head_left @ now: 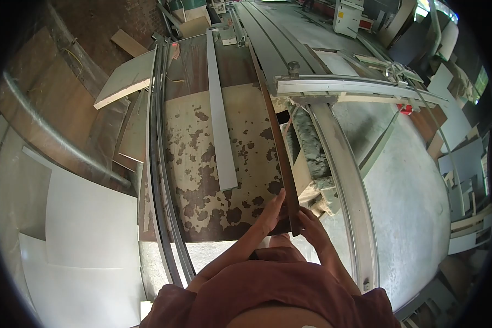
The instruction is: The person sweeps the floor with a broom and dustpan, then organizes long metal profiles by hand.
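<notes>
A long, narrow dark brown strip runs along the right edge of a worn table with peeling, blotchy patches. Its near end comes close to my body, between my two hands. My left hand is on the strip's left side, thumb pointing forward along it and the other fingers mostly hidden. From the right, my right hand closes its fingers round the near end. A long pale grey strip lies lengthwise on the tabletop, left of the brown one and apart from my hands.
Dark metal rails run along the table's left side. On the right are a sliding saw-table rail and a silver crosswise fence. White panels lie at the lower left. A white machine cabinet stands at the back.
</notes>
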`<state>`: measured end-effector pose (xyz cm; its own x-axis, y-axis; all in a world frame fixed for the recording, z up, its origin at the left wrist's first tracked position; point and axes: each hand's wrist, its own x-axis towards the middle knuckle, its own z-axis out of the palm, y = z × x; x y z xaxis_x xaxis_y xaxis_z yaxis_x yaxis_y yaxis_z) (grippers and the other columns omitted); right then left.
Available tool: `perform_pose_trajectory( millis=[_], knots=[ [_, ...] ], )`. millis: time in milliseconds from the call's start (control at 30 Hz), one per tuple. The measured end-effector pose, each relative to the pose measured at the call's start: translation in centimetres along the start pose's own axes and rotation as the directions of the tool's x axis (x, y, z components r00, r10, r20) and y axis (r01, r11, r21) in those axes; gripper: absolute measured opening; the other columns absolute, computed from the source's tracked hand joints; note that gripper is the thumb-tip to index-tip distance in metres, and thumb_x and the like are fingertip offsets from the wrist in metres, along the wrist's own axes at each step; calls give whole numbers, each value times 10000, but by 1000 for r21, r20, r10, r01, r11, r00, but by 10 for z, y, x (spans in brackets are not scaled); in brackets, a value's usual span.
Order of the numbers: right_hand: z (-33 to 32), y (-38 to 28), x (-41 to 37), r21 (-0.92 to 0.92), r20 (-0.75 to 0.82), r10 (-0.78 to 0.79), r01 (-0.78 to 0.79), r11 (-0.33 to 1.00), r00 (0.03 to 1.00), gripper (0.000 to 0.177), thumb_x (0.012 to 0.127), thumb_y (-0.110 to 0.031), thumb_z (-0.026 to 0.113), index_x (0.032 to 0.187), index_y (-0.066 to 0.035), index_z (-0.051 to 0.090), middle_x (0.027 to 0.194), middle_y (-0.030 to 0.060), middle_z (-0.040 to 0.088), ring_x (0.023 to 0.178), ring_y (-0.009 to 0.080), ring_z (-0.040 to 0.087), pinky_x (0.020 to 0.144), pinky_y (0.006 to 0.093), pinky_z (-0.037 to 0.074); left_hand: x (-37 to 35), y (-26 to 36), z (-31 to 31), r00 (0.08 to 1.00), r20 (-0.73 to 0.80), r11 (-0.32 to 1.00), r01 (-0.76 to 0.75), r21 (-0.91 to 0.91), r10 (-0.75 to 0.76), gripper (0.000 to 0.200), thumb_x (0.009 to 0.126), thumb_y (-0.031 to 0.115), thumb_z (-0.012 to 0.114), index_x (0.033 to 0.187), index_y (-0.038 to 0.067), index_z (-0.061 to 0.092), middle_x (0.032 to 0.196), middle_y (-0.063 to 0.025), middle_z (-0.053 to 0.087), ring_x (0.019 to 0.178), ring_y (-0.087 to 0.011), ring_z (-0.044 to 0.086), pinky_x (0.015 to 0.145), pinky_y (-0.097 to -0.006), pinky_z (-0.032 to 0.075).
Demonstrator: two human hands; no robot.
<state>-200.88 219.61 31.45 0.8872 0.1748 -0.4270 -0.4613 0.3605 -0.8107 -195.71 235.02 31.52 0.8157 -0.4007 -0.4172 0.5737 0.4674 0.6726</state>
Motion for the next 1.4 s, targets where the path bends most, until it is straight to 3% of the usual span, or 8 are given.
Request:
perform_pose_trajectory(
  millis=[33,100,133,233,400,767,1267,1400],
  knots=[
    [1,-2,-9,7,0,-1,1,1000,1000,427,874,-225,472,1220,-2,360,1016,132,533,822,190,575,677,300,479,1,-1,0,1000,11,1000,18,-13,-17,456,831,502,449,1013,86,492,920,-37,545,855,-158,547,776,-317,452],
    [4,-7,-29,-406,-139,-24,-35,913,990,478,862,-220,485,1267,-42,306,976,110,558,833,191,575,707,308,478,6,1,2,999,19,999,43,-16,-43,474,817,513,465,1028,89,484,934,-41,546,862,-162,548,783,-325,453],
    [6,-7,-37,-396,-142,-22,-36,918,990,478,862,-220,485,1267,-42,306,976,110,558,833,191,575,707,308,478,9,2,5,999,-1,999,41,-28,-41,490,809,517,477,1052,91,470,948,-47,544,865,-165,548,786,-328,451],
    [10,-8,-52,-815,-59,-205,71,575,977,540,822,-139,528,1290,-81,263,897,171,577,795,246,601,652,344,483,21,2,5,998,11,997,65,-31,-64,514,802,517,491,1087,92,445,975,-59,540,873,-172,546,794,-332,446],
    [9,8,-33,-862,-113,-239,24,506,964,554,799,-111,523,1284,-90,255,1002,229,555,931,376,545,743,407,450,32,2,5,990,-43,990,134,42,-132,578,810,548,452,1136,71,424,966,-43,507,884,-155,509,813,-328,428],
    [8,-26,35,-863,-30,-243,97,496,970,568,801,-126,507,1293,-71,228,984,255,548,908,393,542,737,429,447,42,25,-2,999,-53,1000,9,6,-9,691,811,515,479,1278,66,236,1186,-127,425,974,-213,494,846,-348,414],
    [13,-83,161,-843,48,-244,170,510,969,595,786,-134,510,1298,-79,212,950,252,559,876,407,544,730,439,433,72,48,16,995,-100,999,-2,-34,-1,527,826,500,466,1191,131,373,1058,-51,488,942,-165,501,827,-332,404],
    [12,-94,193,-813,93,-278,234,534,956,606,775,-140,520,1299,-97,218,957,254,555,884,401,542,753,433,425,86,53,22,996,-86,1000,24,11,-23,609,825,538,434,1249,118,319,1081,-42,442,956,-166,473,846,-328,382]
  ],
)
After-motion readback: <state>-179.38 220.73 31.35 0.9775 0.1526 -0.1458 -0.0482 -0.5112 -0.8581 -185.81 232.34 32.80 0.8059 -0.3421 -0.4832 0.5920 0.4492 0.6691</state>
